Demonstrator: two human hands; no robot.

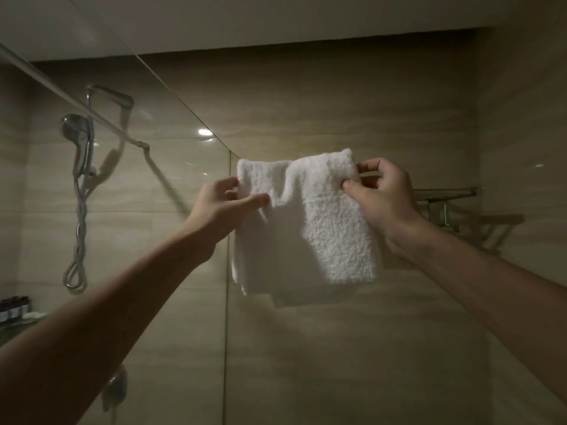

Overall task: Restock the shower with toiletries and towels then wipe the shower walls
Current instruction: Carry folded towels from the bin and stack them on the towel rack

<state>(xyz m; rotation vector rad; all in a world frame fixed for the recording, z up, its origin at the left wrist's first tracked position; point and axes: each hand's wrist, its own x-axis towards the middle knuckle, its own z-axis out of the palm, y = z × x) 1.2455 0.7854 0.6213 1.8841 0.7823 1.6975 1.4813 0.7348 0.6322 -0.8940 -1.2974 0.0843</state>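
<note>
towel: one white terry towel (306, 222), folded double, hanging flat in front of the back wall, just right of the glass edge; support behind it hidden, can't tell if it's on a bar
left hand (224, 204): thumb and fingers pinch the towel's upper left edge
right hand (383, 194): thumb and fingers pinch the upper right corner
wall (337, 102): large beige tiles, faint veining, dim light
glass panel (171, 240): one, clear, left of towel, one light spot reflected
rack (445, 197): one metal shelf, right of the right hand
shower head (72, 130): one, behind glass, with one looped hose (80, 222)
bottles (15, 308): small dark ones, lower left ledge, count unclear
</note>
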